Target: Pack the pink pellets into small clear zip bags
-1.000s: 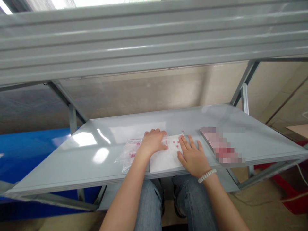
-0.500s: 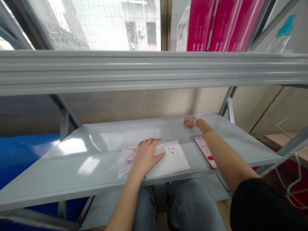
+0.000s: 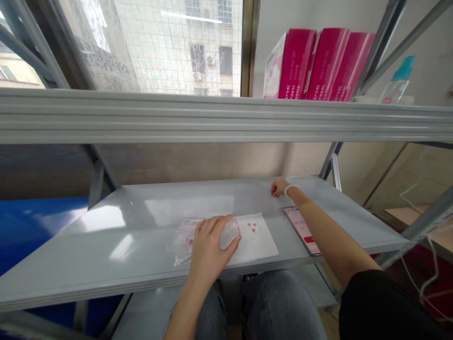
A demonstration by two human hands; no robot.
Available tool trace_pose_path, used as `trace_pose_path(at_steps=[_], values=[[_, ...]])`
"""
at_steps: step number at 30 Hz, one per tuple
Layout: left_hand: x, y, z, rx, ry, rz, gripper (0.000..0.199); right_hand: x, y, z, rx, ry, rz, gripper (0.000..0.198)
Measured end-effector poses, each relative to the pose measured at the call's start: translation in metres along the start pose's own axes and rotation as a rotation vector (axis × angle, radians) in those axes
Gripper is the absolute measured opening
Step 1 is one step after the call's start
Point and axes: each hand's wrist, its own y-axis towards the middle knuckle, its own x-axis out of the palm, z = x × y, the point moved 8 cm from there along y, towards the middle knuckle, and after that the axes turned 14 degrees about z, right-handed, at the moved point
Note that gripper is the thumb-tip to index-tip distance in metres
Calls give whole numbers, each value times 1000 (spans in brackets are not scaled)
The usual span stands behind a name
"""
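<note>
The left hand partly covers a bag, the right hand beyond a phone.

On the grey ribbed shelf before me, three upright magenta boxes stand left of a clear, turquoise-capped bottle; I see a large glass window beyond.

Washed-out daylight through the window, glare on the tabletop, box lettering seemingly soft.
</note>
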Motion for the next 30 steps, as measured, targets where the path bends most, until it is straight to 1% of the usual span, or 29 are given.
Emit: trace_pose_path(at_steps=[5, 7, 10, 11, 13, 16, 18, 22, 26, 30], values=[[-3, -14, 10, -51, -62, 138, 37, -11, -20, -22, -126, 9, 111, 29], [-1, -19, 14, -55, -102, 153, 36, -12, -37, -37, -194, 39, 159, 26], [3, -22, 19, -50, -160, 152, 35, -7, -72, -67, -307, 122, 219, 12], [3, -22, 19, -49, -174, 156, 35, -5, -85, -77, -341, 157, 237, 13], [2, -22, 20, -44, -196, 177, 34, 2, -110, -95, -411, 230, 275, 24], [-1, -24, 21, -12, -213, 229, 33, 10, -136, -113, -487, 316, 328, 25], [-3, -25, 21, 23, -218, 269, 34, 15, -144, -118, -519, 367, 352, 24], [-4, -26, 17, 42, -216, 297, 35, 18, -146, -118, -538, 462, 373, 26], [-4, -26, 13, 26, -225, 293, 36, 12, -146, -112, -500, 570, 396, 29], [-5, -25, 13, 0, -249, 300, 35, 0, -157, -106, -396, 685, 478, 14]])
